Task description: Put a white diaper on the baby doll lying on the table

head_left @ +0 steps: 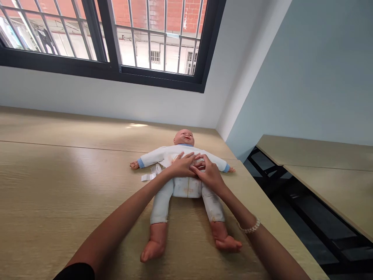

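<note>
While lying face-up on the desk (72,194), visible as a doll (188,148) directly beneath left grip (183,166) and right grip (209,172).
Loosely spread at left; curled at right, cannot tell if pinching anything.

no legible txt, no readable labels, brands, nos., signs
</note>
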Demonstrator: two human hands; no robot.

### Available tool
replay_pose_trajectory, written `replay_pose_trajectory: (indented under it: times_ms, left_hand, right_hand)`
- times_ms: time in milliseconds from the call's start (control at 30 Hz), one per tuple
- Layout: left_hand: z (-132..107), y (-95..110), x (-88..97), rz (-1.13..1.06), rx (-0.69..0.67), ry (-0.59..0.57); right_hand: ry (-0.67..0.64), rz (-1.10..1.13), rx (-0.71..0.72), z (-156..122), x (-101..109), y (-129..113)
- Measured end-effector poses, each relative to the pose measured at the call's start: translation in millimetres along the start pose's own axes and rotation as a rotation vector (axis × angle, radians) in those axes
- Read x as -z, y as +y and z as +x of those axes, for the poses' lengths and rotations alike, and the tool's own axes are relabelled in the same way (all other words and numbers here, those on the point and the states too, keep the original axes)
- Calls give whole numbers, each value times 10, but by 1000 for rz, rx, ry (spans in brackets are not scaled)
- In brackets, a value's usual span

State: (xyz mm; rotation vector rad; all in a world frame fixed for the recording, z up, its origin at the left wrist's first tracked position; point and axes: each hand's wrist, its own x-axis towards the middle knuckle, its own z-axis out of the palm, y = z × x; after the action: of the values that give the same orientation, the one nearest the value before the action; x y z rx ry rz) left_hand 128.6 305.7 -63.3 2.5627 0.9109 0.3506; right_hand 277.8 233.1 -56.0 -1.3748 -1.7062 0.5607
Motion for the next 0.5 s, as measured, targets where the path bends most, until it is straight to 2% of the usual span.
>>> replay_pose_trajectory:
  times_ms: [100,200,300,367,500]
  left_hand:
    - [-49,-47,43,-122,-19,38]
    - [-94,-118,116,-330,-131,50]
    - [-98,-192,174,-535,-207,75]
    - [-85,-232,193,-575,-205,102]
    - [-81,-277,227,-503,-169,106]
  right_hand:
    - [1,-41,101,-45,-10,25]
    - [17,-111,230,-53,-47,84]
    - [7,-82,286,-44,-88,154]
    - [4,-51,283,-36,-104,191]
    - [-3,-2,261,-26,-114,224]
